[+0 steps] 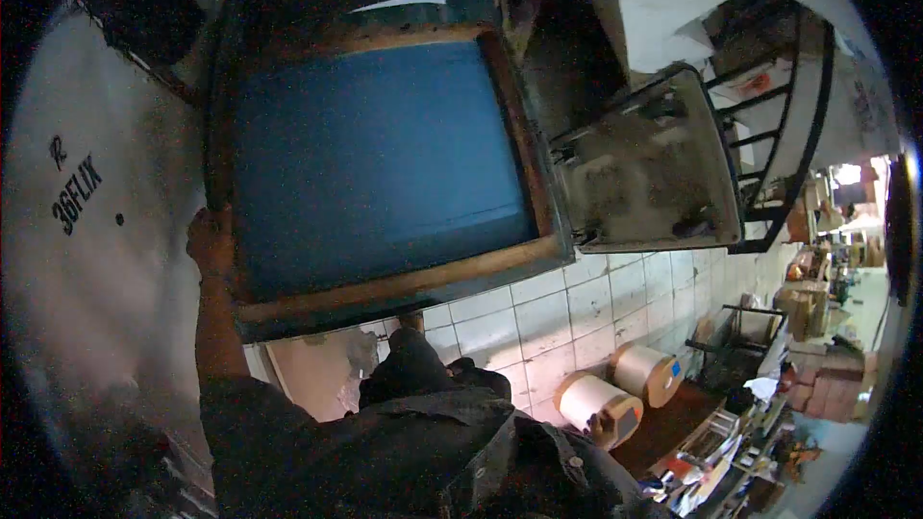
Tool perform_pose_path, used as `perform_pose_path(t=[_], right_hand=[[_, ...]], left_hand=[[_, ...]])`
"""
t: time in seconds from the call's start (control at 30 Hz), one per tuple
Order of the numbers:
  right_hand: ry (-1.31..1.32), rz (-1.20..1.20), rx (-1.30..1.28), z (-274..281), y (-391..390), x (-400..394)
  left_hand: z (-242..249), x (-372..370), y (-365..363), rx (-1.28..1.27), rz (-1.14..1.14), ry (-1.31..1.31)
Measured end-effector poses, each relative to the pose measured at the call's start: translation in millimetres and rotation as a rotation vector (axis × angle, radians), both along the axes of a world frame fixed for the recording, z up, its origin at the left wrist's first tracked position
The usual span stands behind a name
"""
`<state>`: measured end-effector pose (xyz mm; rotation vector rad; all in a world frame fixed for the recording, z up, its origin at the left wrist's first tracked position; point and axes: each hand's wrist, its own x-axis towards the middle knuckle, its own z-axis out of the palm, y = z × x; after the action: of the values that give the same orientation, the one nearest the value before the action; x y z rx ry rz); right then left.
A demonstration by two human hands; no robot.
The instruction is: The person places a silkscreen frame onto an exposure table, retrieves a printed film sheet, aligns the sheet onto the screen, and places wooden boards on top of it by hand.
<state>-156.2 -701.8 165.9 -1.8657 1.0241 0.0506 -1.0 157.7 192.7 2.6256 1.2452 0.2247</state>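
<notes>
A blue panel in a wooden frame (404, 281) lies in front of me on a dark-edged table. At the frame's left side is my left hand (210, 242), its fingers curled around the edge, partly lost in shadow. Down at my right side hangs my right hand (604, 429), fingers a little apart with nothing seen in them. It overlaps a pale wound roll (586, 400) in this view. Beside that lies a second roll (642, 371) with brown ends.
A worn beige seat (644, 168) with a black metal frame (812, 125) stands right of the table. White tiles (548, 312) cover the floor. A cluttered bench (707, 447) is at lower right. A pale surface lettered "36FLIX" (77, 194) rises at left.
</notes>
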Motion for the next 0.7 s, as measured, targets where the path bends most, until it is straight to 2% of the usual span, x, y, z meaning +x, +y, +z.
perform_pose_path(t=[0.07,0.2,0.23,0.27,0.3,0.33,0.37,0.43,0.47,0.5,0.53,0.57,0.63,0.7], right_hand=[[0.074,-0.007,-0.012,-8.8,-11.6,-19.1],[0.086,0.120,-0.012,-57.8,-27.2,-26.6],[0.031,0.133,0.022,-81.2,-32.0,-26.5],[-0.108,0.027,0.099,-102.5,-29.9,-15.6],[-0.252,-0.069,0.176,-122.7,-26.7,-4.0],[-0.315,-0.224,0.335,-33.3,57.8,48.6],[-0.267,0.052,0.013,-15.9,83.2,63.9],[-0.336,0.227,0.181,-52.0,70.5,84.5],[-0.348,0.128,0.357,-2.6,117.1,107.9],[-0.299,0.097,0.515,47.0,149.9,130.5],[-0.424,0.139,0.843,48.9,147.6,138.1],[-0.446,0.156,1.075,75.2,162.4,150.6],[-0.467,0.301,1.291,122.4,171.6,161.1],[-0.460,0.485,1.312,139.5,154.4,144.0]], left_hand=[[-1.7,5.9,1.6,0.078,0.023,0.063],[27.5,23.9,-9.4,-0.071,0.021,0.168],[24.4,26.7,-6.9,-0.054,0.043,0.199],[19.5,20.2,-7.5,-0.040,0.064,0.238],[11.8,9.4,-13.5,0.023,0.024,0.170],[6.6,6.6,-19.4,0.089,-0.016,0.087],[5.2,10.0,-27.2,0.154,-0.065,-0.001],[19.8,19.8,-67.4,0.238,-0.275,-0.318],[27.3,26.1,-103.4,0.238,-0.413,-0.475],[43.3,33.0,-152.5,0.095,-0.500,-0.550],[67.7,40.5,-199.8,-0.046,-0.581,-0.628],[77.9,47.1,-232.3,-0.182,-0.646,-0.696],[74.7,55.3,-277.7,-0.170,-0.963,-0.738],[88.0,58.6,-339.3,-0.306,-1.097,-0.794]])
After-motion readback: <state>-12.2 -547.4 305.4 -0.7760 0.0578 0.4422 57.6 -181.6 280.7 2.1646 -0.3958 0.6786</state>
